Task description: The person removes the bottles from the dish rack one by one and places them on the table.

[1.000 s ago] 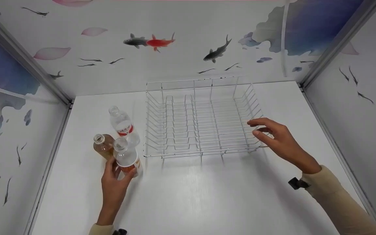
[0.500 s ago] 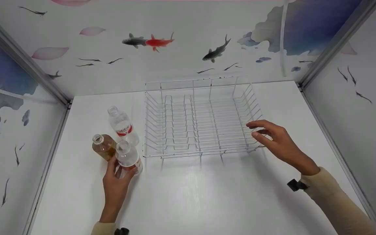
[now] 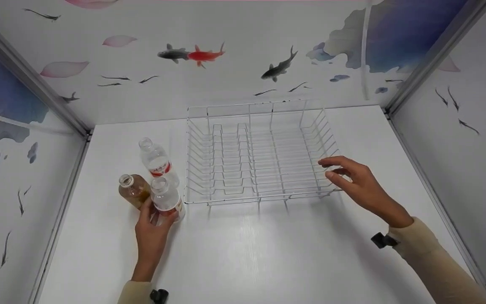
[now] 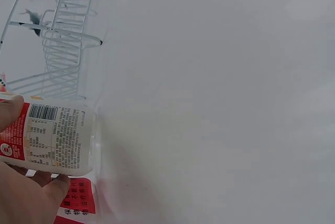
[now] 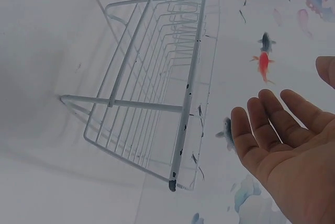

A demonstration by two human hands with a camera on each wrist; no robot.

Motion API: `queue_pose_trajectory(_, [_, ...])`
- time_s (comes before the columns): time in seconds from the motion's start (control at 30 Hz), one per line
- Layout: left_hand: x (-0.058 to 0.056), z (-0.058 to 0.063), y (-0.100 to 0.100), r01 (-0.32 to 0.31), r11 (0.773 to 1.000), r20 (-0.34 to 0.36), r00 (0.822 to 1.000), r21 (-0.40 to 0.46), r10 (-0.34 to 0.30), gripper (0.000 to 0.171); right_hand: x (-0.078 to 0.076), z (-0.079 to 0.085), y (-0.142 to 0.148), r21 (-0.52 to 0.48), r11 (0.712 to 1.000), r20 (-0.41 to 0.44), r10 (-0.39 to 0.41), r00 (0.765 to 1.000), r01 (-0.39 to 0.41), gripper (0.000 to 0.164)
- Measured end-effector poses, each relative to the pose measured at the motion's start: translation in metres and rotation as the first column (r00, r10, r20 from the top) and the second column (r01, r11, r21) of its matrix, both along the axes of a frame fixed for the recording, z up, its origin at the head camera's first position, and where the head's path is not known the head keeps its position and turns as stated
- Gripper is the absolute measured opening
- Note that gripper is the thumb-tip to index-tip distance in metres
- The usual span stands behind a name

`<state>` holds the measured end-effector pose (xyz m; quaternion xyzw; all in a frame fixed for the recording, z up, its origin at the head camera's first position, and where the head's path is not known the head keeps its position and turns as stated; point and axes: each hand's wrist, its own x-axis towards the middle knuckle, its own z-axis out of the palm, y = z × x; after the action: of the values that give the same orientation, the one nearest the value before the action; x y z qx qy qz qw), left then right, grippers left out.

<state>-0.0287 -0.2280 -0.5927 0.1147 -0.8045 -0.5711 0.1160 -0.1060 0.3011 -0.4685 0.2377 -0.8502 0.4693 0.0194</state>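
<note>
My left hand (image 3: 153,240) grips a clear plastic bottle (image 3: 166,198), uncapped and with a red and white label. In the left wrist view the thumb lies over this label (image 4: 57,135). Touching or close beside it on the left is a brownish bottle (image 3: 134,192) without a cap. Just behind stands another clear bottle (image 3: 157,162) with a red and white label. At the right end of a white wire dish rack (image 3: 260,197), my right hand (image 3: 365,185) is held up with fingers loosely bent. The right wrist view shows nothing in its palm (image 5: 298,161).
The rack takes up the back middle of the white table (image 3: 243,253), to the right of the bottles. Printed wall panels (image 3: 234,25) with fish enclose the back and both sides. Dark chips mark the rack's wire rim (image 5: 187,106).
The held bottle has shifted slightly away from me and to the right, and now stands more upright with my left hand around it. My right hand has hardly moved.
</note>
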Motion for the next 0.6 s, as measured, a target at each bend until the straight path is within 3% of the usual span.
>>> queue_pose_trajectory(0.4, [-0.0004,0.001,0.0018,0.008,1.0,-0.01,1.0,-0.018,-0.008,0.082,0.0001,-0.0015,0.0001,-0.005,1.0,0.0,0.002,1.0,-0.002,0.036])
queue_pose_trajectory(0.6, [0.0015,-0.0005,0.0035,0.011,0.998,-0.02,1.0,-0.069,-0.012,0.082,0.0,-0.0025,-0.0009,-0.005,1.0,0.005,0.007,1.0,-0.007,0.033])
